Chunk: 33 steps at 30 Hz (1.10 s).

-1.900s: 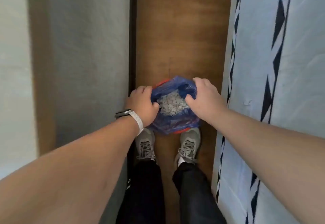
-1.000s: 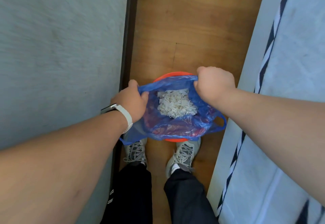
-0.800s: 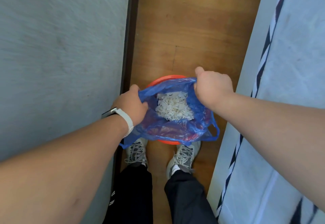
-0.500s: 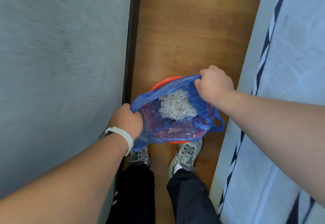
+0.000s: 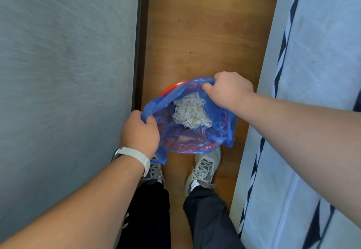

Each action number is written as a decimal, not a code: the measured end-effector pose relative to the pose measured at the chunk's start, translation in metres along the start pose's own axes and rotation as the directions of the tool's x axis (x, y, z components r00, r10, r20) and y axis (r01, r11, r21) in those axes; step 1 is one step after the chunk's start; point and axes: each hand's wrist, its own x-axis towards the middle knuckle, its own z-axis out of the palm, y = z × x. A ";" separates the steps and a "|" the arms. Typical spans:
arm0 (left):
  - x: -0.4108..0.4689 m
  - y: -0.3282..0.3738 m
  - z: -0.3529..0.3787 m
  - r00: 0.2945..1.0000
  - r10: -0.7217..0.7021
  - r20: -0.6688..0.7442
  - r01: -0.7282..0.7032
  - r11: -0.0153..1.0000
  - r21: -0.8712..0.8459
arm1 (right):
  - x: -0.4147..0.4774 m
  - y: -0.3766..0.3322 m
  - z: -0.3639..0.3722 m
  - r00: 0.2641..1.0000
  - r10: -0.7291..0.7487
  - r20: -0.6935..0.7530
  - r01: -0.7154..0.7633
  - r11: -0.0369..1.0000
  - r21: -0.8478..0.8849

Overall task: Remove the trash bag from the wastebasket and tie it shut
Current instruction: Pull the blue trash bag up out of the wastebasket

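Observation:
A blue plastic trash bag (image 5: 195, 139) hangs open between my hands, above an orange-red wastebasket (image 5: 172, 88) of which only a sliver of rim shows at the far left. White shredded paper (image 5: 190, 112) lies inside the bag. My left hand (image 5: 139, 133), with a white watch strap on the wrist, is closed on the bag's near-left edge. My right hand (image 5: 227, 88) is closed on the far-right edge. A loop handle (image 5: 231, 139) droops at the right side of the bag.
I stand on a narrow strip of wooden floor (image 5: 205, 30). A grey wall (image 5: 64, 73) with a dark baseboard runs along the left. A pale mattress (image 5: 312, 112) with dark triangle trim runs along the right. My two grey sneakers (image 5: 203, 168) are just below the bag.
The bag has risen off the wastebasket rim, which it now mostly hides. My left hand has slid toward me along the bag edge. My right hand keeps its grip.

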 end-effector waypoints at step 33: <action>-0.061 0.018 -0.036 0.990 0.140 0.001 -0.128 0.905 -0.406 | -0.108 0.024 0.030 0.955 0.295 -0.006 -0.289 0.939 0.188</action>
